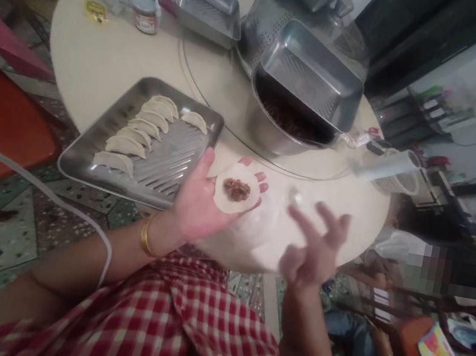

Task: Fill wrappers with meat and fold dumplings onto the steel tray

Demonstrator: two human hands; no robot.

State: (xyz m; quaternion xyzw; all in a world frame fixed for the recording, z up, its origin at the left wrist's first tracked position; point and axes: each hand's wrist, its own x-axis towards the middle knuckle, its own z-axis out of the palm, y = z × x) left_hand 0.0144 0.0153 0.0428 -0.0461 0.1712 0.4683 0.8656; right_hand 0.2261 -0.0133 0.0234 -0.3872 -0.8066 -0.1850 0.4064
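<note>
Folded dumplings (126, 145) lie in the tray (166, 168); right of it, the left hand (196, 207), palm flat, bears a filled wrapper (237, 190), not yet folded. Farther right, the right hand's (314, 253) loose fingers grasp nothing visible.

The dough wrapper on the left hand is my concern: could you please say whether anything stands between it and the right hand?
Nothing visible does: the dough wrapper lies open on the left hand, its filling uncovered, and the gap to the blurred right hand shows the table beneath.
</note>
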